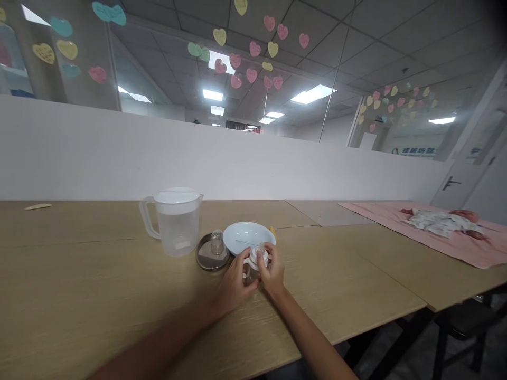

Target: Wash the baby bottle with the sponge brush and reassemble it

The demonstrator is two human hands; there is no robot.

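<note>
A small clear bottle (252,273) with a white top is held between both hands, just in front of a white plate (246,232). My left hand (234,282) is wrapped round the bottle's left side. On the right, my right hand (272,268) grips the white top with thumb and fingers. Left of the plate, a clear dome-shaped cap (217,243) rests in a round metal dish (205,258). Something yellow (272,231) shows at the plate's right edge, partly hidden.
A translucent pitcher (178,227) stands left of the metal dish. A doll (438,221) lies on a pink cloth (380,215) at the right. A white wall (237,163) borders the table's (119,295) back; a dark stool (467,319) is lower right.
</note>
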